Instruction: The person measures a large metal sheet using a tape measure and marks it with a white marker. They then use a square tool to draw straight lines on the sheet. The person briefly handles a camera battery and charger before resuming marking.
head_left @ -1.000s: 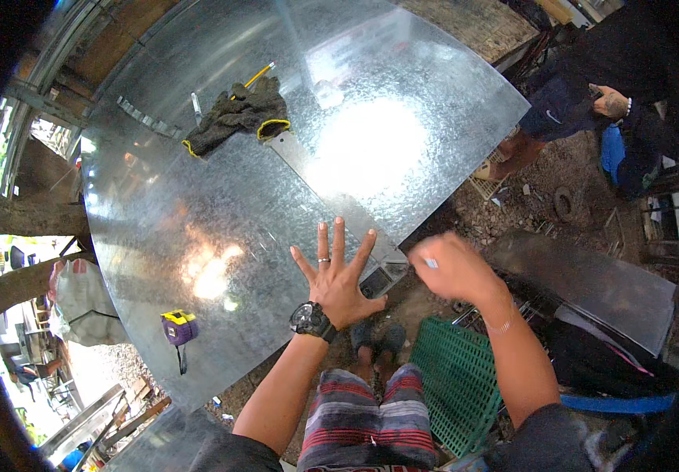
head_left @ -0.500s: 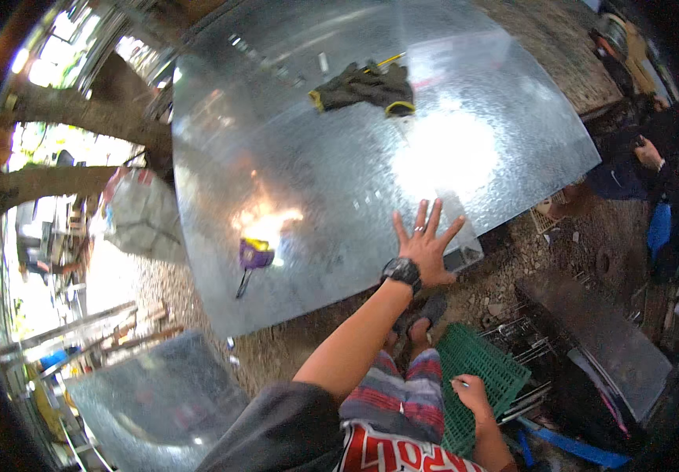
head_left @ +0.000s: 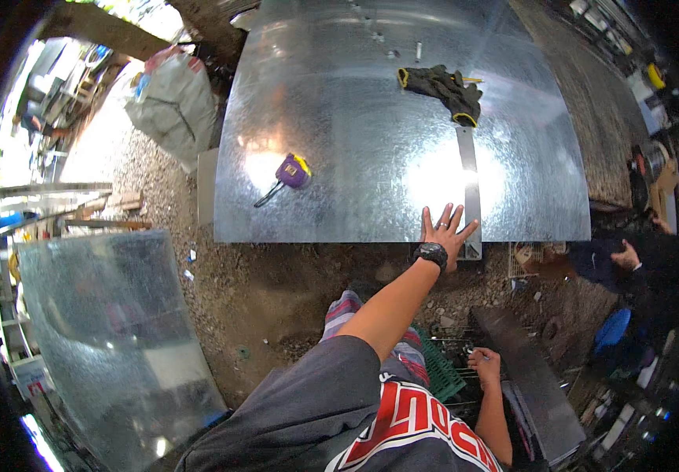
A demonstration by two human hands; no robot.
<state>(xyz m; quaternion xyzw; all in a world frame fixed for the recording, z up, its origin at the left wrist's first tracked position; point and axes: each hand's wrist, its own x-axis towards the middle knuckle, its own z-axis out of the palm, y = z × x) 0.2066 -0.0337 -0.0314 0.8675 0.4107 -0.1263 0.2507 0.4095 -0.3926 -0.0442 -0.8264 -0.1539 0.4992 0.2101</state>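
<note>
My left hand [head_left: 447,234], with a black watch on its wrist, is open with fingers spread. It lies at the near edge of a shiny metal sheet [head_left: 355,197], against a flat metal straightedge [head_left: 467,161]. The straightedge runs away from me, and its near end juts past the sheet's edge. Low by my right side, my right hand [head_left: 484,365] is closed around something small and thin that I cannot make out. A purple and yellow tape measure [head_left: 293,171] with a dark strap rests on the sheet. Dark gloves [head_left: 443,90] with yellow cuffs lie near the straightedge's far end.
Another metal sheet [head_left: 111,307] is at the lower left. A pale sack [head_left: 170,106] stands beyond it. Beside my legs are a green plastic crate [head_left: 443,374] and a dark panel [head_left: 528,377]. Another person's hand [head_left: 626,256] shows at the right.
The view has turned, so the sheet's near edge now looks level and the straightedge shows more clearly. My left hand stays spread at that edge; my right hand stays closed, slightly higher in view.
</note>
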